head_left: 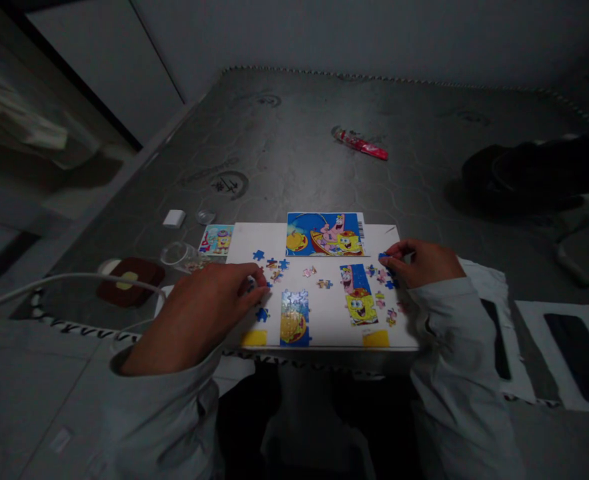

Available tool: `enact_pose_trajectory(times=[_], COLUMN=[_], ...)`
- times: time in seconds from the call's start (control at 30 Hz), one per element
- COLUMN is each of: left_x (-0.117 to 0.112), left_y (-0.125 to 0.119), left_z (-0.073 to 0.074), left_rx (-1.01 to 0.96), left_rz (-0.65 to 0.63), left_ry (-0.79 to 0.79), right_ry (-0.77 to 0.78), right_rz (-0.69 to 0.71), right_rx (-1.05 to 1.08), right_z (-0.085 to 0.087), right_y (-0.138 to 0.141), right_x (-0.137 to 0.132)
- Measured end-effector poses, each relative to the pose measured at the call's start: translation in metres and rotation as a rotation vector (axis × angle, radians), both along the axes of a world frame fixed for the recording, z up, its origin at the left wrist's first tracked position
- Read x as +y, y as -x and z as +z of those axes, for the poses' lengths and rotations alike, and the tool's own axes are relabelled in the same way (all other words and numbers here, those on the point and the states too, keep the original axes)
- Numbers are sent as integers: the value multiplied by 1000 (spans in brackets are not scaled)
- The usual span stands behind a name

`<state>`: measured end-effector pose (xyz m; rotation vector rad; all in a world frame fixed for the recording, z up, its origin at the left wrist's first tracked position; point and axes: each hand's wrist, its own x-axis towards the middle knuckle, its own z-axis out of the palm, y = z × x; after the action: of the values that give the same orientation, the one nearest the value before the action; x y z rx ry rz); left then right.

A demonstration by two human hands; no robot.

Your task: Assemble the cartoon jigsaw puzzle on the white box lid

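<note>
My left hand [209, 300] is closed over the left side of a white board [319, 320], its thumb and index finger curled around a small blue jigsaw piece [269, 285]. On the right, my right hand [419, 263] pinches a dark blue jigsaw piece [384, 258] at the board's edge. Between them lie two joined sections: a burger section [295, 320] and a taller section with pink and yellow cartoon figures [358, 297]. Loose jigsaw pieces [325, 284] are scattered near both hands. A picture card [324, 235] with the cartoon scene lies at the board's far edge.
Left of the board are a clear cup [179, 255], a brown case [131, 281], a white cable [74, 278] and a small white box [174, 219]. A red wrapper [361, 145] lies farther back. A dark bag [534, 173] and a phone [581, 357] are on the right.
</note>
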<state>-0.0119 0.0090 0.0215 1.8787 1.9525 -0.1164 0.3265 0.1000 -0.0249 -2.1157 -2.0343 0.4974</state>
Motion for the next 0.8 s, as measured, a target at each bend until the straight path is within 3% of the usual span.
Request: enact_pose_trajectory(times=[0.33,0.8], left_x=[0,1], left_y=[-1,-2], left_z=[6,3], left_rx=[36,21], left_rz=[16,13], left_ry=[-35,-44], right_ry=[5,-4], right_rz=[-30,-48], right_rx=[-8,-37], right_z=[0,-8], right_y=[4,0], right_x=[2,7])
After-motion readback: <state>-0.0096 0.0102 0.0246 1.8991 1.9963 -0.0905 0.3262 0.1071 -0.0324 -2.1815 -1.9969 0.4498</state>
